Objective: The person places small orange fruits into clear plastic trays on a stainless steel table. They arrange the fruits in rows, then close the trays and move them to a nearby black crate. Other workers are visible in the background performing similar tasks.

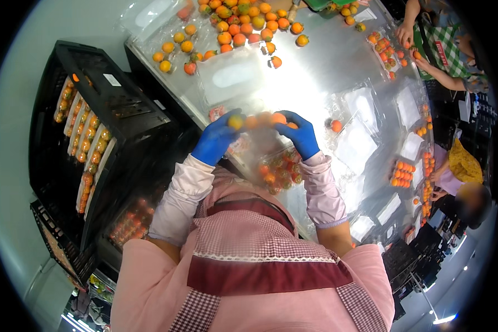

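My left hand [216,136], in a blue glove, has a yellow-green tomato [235,122] at its fingertips. Opposite it, my right hand [301,133], gloved alike, grips an orange tomato [279,118], with part of another below it. Blurred orange tomatoes [251,122] span the gap between both hands; whether a tray or film carries them cannot be made out. Just below, close to my apron, lies a clear plastic pack of reddish tomatoes [280,170]. Beyond my hands a flat clear tray with a white pad [232,76] rests on the metal table [319,70].
Loose tomatoes [245,29] are heaped at the far side. To my left stands a black crate [120,95] with filled packs [85,141] on edge. White-padded trays [355,143] lie to the right. Co-workers' hands [406,35] handle tomatoes across the table.
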Demonstrator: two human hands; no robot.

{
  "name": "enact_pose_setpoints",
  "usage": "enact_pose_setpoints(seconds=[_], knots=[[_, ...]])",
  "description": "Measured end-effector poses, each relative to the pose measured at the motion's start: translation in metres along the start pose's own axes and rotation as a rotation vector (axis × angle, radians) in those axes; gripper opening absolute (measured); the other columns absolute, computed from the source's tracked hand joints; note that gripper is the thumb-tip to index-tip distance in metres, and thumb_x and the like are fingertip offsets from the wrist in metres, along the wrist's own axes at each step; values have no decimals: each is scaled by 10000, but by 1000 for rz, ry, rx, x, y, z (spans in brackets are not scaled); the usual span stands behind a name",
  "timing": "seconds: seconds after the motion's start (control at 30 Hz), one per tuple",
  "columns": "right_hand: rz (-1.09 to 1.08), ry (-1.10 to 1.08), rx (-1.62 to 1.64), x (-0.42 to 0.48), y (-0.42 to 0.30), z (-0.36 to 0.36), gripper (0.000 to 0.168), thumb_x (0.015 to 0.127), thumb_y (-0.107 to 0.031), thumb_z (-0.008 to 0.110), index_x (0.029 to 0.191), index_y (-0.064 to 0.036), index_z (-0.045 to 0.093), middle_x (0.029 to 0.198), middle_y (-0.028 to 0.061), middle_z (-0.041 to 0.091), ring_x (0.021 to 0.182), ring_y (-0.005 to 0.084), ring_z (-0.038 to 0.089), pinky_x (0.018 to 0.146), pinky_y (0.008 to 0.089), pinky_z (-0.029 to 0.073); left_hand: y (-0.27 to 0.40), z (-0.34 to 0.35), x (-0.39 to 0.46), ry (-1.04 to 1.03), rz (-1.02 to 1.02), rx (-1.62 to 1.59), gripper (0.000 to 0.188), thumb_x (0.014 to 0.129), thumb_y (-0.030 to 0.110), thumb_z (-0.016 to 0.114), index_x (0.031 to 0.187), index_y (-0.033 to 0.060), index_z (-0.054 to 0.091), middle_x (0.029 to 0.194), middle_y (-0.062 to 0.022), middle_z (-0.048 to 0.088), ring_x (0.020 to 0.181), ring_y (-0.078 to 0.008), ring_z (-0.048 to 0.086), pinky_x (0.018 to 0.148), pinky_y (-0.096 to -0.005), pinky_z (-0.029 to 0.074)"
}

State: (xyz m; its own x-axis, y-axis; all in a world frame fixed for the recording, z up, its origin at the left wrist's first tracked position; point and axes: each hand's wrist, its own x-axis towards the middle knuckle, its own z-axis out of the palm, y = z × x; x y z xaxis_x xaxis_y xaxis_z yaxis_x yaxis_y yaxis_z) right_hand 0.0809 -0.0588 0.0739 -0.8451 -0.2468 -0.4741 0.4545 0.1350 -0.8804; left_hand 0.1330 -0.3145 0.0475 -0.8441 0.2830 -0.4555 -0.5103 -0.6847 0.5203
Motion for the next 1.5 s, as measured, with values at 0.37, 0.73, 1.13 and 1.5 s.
enact_pose_setpoints(seconds=[0.37,0.73,1.13,1.5], knots=[[-73,177,-402,-30,50,29,453,762,-290,783,1136,-67,658,1057,110,665,938,229,650,826,339,520,-1,22,-24,378,457,1062,517,713,4,785,1200,45,617,980,-39,607,869,-147,595,750,-270,493],[-194,187,-776,-20,61,42,413,747,-288,759,1098,-96,657,982,129,650,876,339,641,777,417,514,10,32,-39,480,739,1549,418,631,103,831,1021,75,683,873,-86,587,807,-280,583,742,-379,482],[-304,186,-918,-11,68,48,390,728,-265,772,1068,-109,659,927,113,643,810,333,628,713,423,492,67,23,-6,638,812,1168,388,802,167,772,1154,55,655,870,-66,629,764,-171,597,696,-283,493],[-210,213,-725,-15,58,52,391,739,-282,773,1076,-116,666,907,129,636,814,359,620,725,453,491,189,-109,210,1021,817,951,333,811,112,689,1117,-16,661,961,-167,693,877,-251,673,782,-348,527]])
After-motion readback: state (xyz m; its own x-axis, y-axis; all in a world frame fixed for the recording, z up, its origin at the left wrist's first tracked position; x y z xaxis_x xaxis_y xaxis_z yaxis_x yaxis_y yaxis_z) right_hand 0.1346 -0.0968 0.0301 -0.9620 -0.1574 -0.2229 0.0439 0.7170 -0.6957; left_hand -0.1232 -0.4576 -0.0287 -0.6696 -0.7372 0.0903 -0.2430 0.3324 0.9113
